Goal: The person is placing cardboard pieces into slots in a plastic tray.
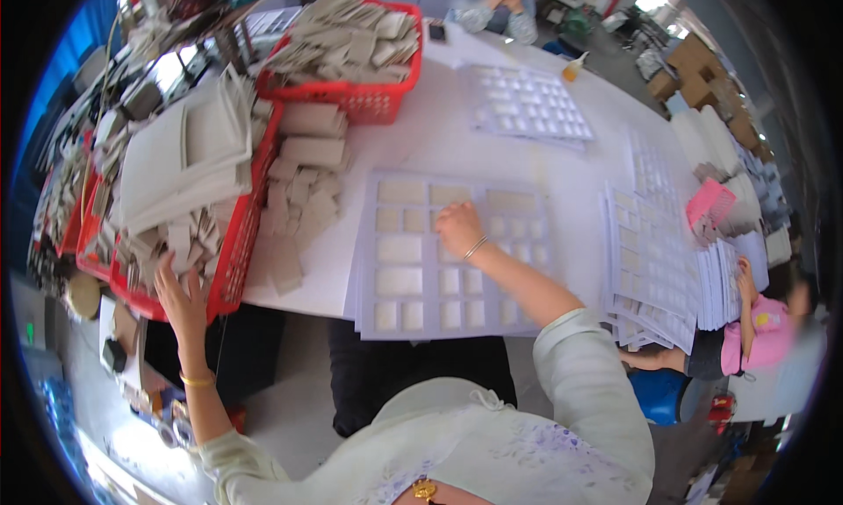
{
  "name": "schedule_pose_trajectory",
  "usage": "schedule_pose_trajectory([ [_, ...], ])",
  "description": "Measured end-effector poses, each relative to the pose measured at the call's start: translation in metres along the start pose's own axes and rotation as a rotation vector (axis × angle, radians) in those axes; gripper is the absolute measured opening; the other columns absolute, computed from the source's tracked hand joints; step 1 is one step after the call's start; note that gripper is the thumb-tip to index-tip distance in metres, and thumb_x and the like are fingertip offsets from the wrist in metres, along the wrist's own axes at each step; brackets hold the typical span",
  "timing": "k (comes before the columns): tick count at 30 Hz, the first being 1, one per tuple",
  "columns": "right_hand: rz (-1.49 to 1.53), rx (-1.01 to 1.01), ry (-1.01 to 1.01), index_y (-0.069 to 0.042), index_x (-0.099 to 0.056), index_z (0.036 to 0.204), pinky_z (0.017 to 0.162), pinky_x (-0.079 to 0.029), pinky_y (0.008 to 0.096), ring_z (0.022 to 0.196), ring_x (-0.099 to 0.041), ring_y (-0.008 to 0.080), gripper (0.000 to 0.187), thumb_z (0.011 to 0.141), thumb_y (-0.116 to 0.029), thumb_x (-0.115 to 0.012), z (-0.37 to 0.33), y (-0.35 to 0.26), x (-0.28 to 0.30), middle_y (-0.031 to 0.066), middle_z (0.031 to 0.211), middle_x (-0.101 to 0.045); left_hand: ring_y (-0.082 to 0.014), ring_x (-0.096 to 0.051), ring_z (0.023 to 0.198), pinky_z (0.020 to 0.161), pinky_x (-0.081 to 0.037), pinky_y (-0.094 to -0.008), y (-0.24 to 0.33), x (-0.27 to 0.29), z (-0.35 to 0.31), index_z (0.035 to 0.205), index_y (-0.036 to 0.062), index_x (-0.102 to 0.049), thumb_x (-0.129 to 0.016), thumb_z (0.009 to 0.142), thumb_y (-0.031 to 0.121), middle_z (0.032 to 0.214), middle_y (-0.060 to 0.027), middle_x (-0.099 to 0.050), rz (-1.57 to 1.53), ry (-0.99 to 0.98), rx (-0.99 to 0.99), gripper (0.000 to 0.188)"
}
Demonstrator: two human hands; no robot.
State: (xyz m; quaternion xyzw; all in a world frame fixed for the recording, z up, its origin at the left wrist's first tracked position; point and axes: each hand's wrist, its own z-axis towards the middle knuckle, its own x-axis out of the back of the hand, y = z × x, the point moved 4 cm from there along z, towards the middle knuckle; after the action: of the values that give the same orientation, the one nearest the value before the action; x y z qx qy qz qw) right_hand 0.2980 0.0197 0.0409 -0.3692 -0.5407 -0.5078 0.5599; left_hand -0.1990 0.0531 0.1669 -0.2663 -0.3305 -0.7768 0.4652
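Observation:
In front of me on the table lies a stack of white boards (407, 252) with rectangular openings of several sizes; greyish-cream areas show inside them. My right hand (458, 229) rests on the upper middle of the top board, fingers curled down and pressed together. Whatever may be under those fingertips is hidden. At the left, my left hand (181, 301) reaches over the near rim of a red plastic basket (235, 257), its fingers spread. Loose grey cardboard pieces (180, 244) lie in the basket by the fingertips, and larger cardboard sheets (186, 149) are piled over them.
Farther back stands another red basket (373, 108) full of cardboard pieces. Loose pieces (303, 198) lie between the baskets and boards. More cut-out boards are stacked at the far side (527, 105) and right (650, 263). Two other people work across (496, 9) and at right (757, 334).

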Motion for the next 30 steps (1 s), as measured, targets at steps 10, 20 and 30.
schedule_pose_trajectory([
  [10, 0.083, -0.126, 0.060, -0.014, -0.068, 0.067, 0.080, -0.039, 0.0376, 0.091, -0.056, 0.0192, 0.004, 0.065, -0.016, -0.065, -0.007, -0.007, 0.005, 0.0014, 0.081, -0.064, -0.0346, -0.056, 0.104, 0.090, -0.042, -0.0409, -0.005, -0.006, -0.008, 0.112, 0.0011, -0.057, -0.057, 0.089, 0.018, 0.108, -0.0155, -0.061, -0.012, -0.036, 0.138, 0.028],
  [20, 0.156, -0.149, 0.062, -0.012, -0.067, 0.068, 0.082, -0.039, 0.0369, 0.092, -0.055, 0.0195, 0.004, 0.067, -0.015, -0.065, -0.006, -0.008, 0.002, 0.0017, 0.084, -0.063, -0.0277, -0.059, 0.093, 0.079, -0.045, -0.0357, -0.011, -0.017, -0.007, 0.102, 0.0022, -0.061, -0.058, 0.089, 0.020, 0.098, -0.0107, -0.063, -0.031, -0.117, 0.291, 0.022],
  [30, 0.213, -0.130, 0.143, -0.010, -0.066, 0.068, 0.081, -0.039, 0.0368, 0.091, -0.056, 0.0208, 0.008, 0.067, -0.018, -0.066, -0.012, -0.009, 0.007, 0.0039, 0.082, -0.062, -0.0203, -0.061, 0.075, 0.065, -0.046, -0.0314, -0.018, -0.018, -0.010, 0.096, 0.0031, -0.064, -0.060, 0.090, 0.024, 0.086, -0.0081, -0.065, -0.074, -0.139, 0.352, 0.022],
])
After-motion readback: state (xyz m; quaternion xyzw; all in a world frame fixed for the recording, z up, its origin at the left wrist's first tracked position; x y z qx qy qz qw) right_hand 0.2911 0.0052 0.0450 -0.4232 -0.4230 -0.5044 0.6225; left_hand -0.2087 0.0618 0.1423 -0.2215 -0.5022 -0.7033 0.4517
